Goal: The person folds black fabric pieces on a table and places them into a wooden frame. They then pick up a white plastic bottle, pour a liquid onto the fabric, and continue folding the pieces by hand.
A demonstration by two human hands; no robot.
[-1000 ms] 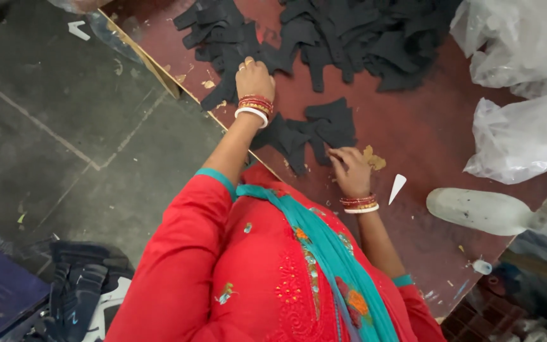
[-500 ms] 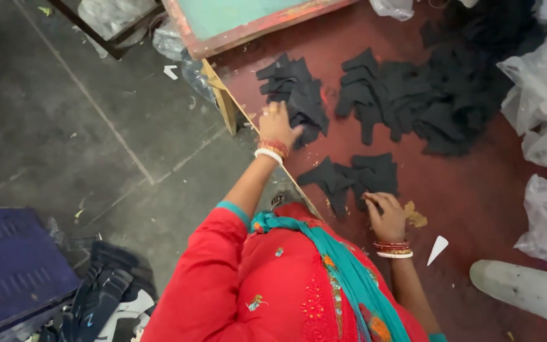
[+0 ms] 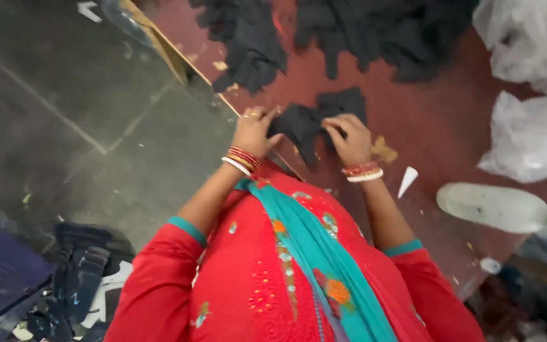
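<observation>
L hand (image 3: 254, 132) + R hand (image 3: 349, 140) both gripped small black cut fabric pieces (image 3: 314, 120) | dark-red table (image 3: 438, 133) edge | risk: pcs slipping off to floor.

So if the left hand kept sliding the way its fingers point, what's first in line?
The left hand points up-right, already touching the small black fabric stack; beyond that, probably the bigger black pile, though depth is unclear.

I see small workshop. Dark red table (image 3: 476, 133) full of black cloth pieces (image 3: 375, 31). Plastic bags (image 3: 527, 139) at side. Scraps on grey concrete floor (image 3: 83, 126). More black pieces piled on floor (image 3: 77, 272).
</observation>
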